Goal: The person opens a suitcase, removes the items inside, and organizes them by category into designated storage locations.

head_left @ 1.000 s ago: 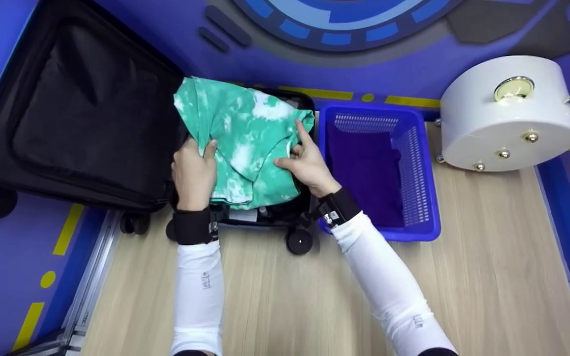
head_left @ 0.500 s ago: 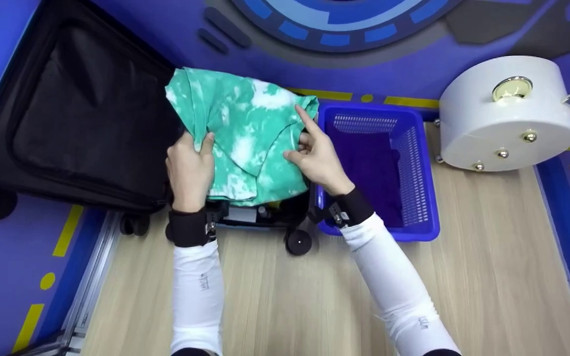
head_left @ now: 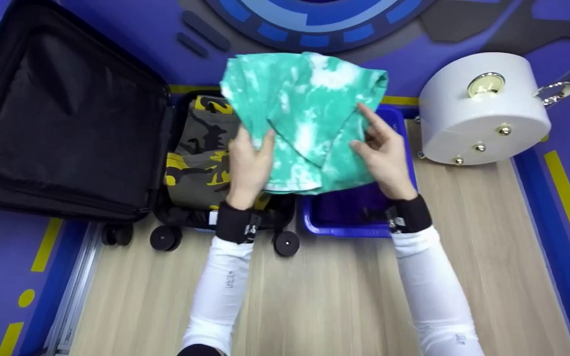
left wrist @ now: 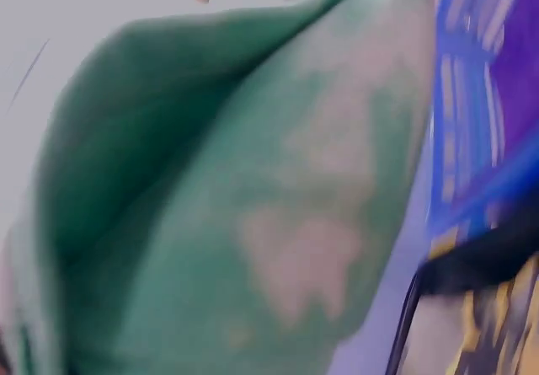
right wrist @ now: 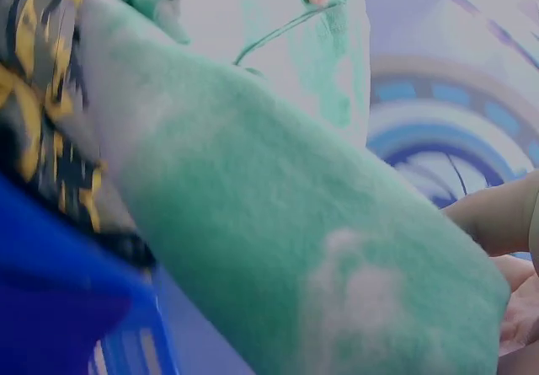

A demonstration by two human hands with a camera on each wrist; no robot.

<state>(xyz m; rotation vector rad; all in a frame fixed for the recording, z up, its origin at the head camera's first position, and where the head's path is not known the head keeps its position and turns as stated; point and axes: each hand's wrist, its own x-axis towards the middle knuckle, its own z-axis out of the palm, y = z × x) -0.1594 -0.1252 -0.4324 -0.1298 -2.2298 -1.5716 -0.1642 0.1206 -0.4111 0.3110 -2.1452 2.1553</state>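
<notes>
A folded green and white tie-dye garment (head_left: pixel 309 118) hangs in the air over the gap between the open black suitcase (head_left: pixel 67 128) and the blue basket (head_left: pixel 359 217). My left hand (head_left: pixel 250 163) grips its left edge and my right hand (head_left: pixel 384 153) grips its right edge. A camouflage garment (head_left: pixel 201 153) with yellow patches lies in the suitcase base. The tie-dye garment (left wrist: pixel 253 223) fills the left wrist view, with the blue basket (left wrist: pixel 480 97) at the right. In the right wrist view the tie-dye garment (right wrist: pixel 278 223) hangs over the camouflage garment (right wrist: pixel 50 139).
A white round case (head_left: pixel 483 109) with gold studs stands on the wooden table (head_left: pixel 314 296) to the right of the basket. The suitcase lid lies open to the left. A purple cloth (head_left: pixel 349 202) lies inside the basket. Blue flooring with yellow marks surrounds the table.
Both hands lifted the tie-dye garment out of the suitcase and carried it right, over the basket's left side. The camouflage garment beneath is now uncovered.
</notes>
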